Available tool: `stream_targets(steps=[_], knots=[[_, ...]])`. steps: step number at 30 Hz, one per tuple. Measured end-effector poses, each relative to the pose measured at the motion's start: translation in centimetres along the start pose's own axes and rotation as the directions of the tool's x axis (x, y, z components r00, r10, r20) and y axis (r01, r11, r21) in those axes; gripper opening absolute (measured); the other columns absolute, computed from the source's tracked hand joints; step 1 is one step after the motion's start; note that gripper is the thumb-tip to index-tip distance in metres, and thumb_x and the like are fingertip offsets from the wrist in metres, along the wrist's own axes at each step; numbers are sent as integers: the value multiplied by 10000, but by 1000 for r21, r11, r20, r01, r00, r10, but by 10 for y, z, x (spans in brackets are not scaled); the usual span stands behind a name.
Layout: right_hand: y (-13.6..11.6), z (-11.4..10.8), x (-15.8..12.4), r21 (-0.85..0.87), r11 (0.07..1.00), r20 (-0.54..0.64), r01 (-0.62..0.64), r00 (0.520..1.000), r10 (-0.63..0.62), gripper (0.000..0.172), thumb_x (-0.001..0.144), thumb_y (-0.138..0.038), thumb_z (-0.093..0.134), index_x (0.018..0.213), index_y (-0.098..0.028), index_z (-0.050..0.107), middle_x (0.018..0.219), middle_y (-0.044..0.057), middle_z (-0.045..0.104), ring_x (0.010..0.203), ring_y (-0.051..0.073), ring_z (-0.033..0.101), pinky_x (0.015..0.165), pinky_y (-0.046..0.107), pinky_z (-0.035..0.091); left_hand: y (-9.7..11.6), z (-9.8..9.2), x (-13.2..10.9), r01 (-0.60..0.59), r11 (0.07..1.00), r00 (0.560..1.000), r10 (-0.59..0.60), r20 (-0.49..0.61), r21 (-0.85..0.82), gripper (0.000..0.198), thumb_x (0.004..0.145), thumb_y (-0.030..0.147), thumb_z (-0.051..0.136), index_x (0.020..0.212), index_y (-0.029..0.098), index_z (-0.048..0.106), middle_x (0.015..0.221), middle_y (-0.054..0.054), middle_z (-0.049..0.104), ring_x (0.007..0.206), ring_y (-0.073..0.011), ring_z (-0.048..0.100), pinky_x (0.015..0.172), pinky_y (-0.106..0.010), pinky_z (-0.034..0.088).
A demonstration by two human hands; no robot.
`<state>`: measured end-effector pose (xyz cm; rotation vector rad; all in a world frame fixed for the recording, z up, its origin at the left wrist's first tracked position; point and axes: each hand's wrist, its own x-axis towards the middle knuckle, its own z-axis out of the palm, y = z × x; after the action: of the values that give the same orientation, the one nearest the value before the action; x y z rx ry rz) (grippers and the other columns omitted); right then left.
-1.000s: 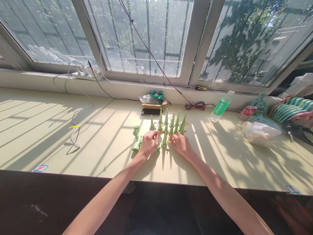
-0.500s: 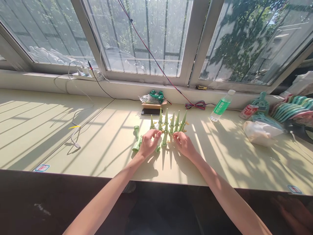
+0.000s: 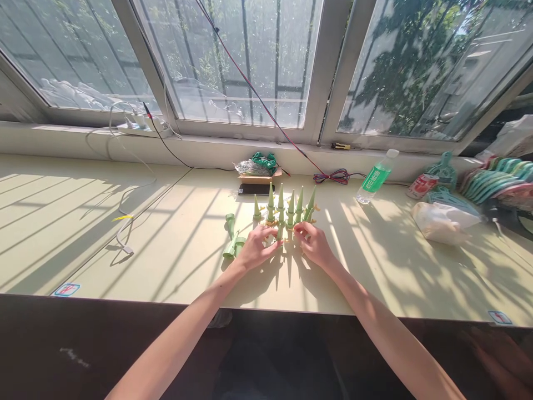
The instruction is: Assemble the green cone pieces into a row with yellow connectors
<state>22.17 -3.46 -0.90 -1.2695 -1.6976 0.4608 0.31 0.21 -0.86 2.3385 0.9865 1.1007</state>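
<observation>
Several green plastic watering spikes point(image 3: 291, 208) stand point-up in a cluster on the table, with small yellow valves at their sides. My left hand point(image 3: 260, 247) is at the front spike point(image 3: 280, 232), its thumb and fingers closed about the lower part. To the right of that spike, my right hand point(image 3: 314, 243) has thumb and fingertips pinched together by the cluster's front edge. Whatever lies in that pinch is too small to make out. Beside my left hand, a few loose green spikes point(image 3: 230, 225) lie or stand, partly covered by it.
Behind the cluster are a dark phone point(image 3: 247, 189) and a small open carton point(image 3: 260, 179) with plastic wrap and green material. To the right stand a bottle point(image 3: 373, 180), a can point(image 3: 421, 185) and a plastic bag point(image 3: 437, 222). A white cable point(image 3: 125, 239) lies at left.
My left hand has moved slightly right and forward to the front spike, uncovering more of the loose spikes at left. My right hand stays almost in place. The view has shifted a little.
</observation>
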Motion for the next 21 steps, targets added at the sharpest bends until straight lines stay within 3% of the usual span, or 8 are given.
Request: stream_targets(steps=[5,13,21], knots=[[-4,0,0,59,998,-8,-24,1000,25,192,930,-340,543,924,-188,659,885,80,723,718,187,628,617,286,479,-1,1,0,20,1000,1000,-20,16,-7,76,868,249,707,924,200,720,856,-26,682,693,-155,624,708,-309,532],[-9,-2,0,158,985,-20,-65,997,69,265,937,-438,578,900,-185,648,813,70,697,719,197,645,606,291,489,1,-1,3,111,994,990,-110,-92,11,58,878,238,656,856,186,670,767,-17,682,661,-157,594,640,-290,493],[-8,0,0,205,977,19,-52,999,49,270,933,-450,589,882,-192,649,801,60,690,709,192,647,636,304,513,5,-2,4,128,992,986,-129,-108,-16,62,891,230,632,851,192,659,776,-14,692,662,-160,594,623,-287,480]])
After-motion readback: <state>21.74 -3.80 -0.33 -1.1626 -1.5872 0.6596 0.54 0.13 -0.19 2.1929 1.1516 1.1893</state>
